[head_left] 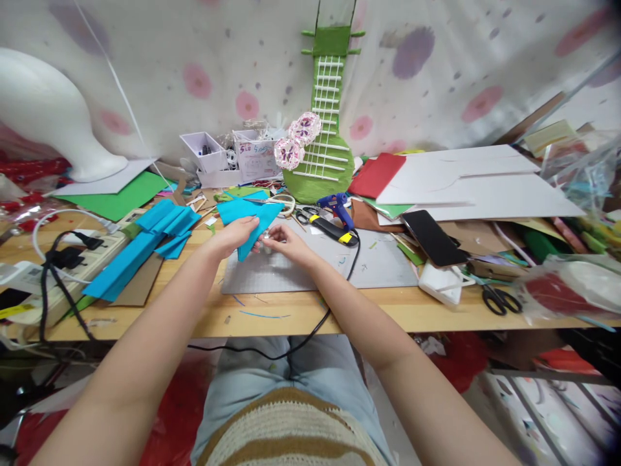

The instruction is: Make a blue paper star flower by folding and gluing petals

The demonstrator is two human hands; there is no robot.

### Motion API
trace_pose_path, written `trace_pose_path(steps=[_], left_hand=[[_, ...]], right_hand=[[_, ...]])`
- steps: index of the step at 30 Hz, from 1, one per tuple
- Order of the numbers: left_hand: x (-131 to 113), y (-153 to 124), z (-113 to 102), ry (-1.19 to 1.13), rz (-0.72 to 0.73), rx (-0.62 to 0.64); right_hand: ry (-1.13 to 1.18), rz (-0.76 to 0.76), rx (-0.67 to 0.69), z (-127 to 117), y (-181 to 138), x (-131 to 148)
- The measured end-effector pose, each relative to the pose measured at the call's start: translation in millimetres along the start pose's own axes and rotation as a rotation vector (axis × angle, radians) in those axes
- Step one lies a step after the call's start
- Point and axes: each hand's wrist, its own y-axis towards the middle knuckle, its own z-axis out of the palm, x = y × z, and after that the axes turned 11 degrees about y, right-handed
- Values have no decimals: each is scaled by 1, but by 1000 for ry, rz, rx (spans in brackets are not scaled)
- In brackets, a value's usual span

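Observation:
My left hand [237, 235] is closed on a blue sheet piece [264, 217], thumb on top, holding it tilted above a grey mat [383, 272]. Its lower corner points down toward the mat. Close by on the right, my right hand [288, 244] has thumb and fingers pinched together beside the blue piece's edge. Something small and pale shows at those fingertips, too small to name. Just behind the blue piece lie scissors with white handles [287, 206]. A blue glue gun [336, 206] and a black and yellow utility knife [332, 230] rest to the right.
A green paper-covered instrument model [323, 175] with pink flowers stands at the back. Folded blue pieces [130, 255] and a power strip [104, 249] lie left. A phone [431, 238], black scissors [501, 299] and white boards [490, 175] crowd the right. A black cord [317, 325] crosses the table's front edge.

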Motion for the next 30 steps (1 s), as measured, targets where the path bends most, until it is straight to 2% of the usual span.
trace_pose_path(steps=[2, 5, 13, 17, 21, 30], left_hand=[[4, 2, -2, -20, 38, -2], [9, 4, -3, -15, 83, 7], [23, 9, 4, -19, 78, -10], [32, 11, 3, -17, 80, 10], [35, 10, 3, -99, 48, 83], [38, 8, 4, -317, 59, 177]], right_hand=[[-17, 7, 54, 3, 0, -1], [-17, 28, 55, 4, 0, -3], [44, 77, 68, 1, -2, 4], [-44, 11, 16, -5, -2, 11], [-155, -100, -46, -7, 0, 9], [-365, -129, -86, -4, -1, 5]])
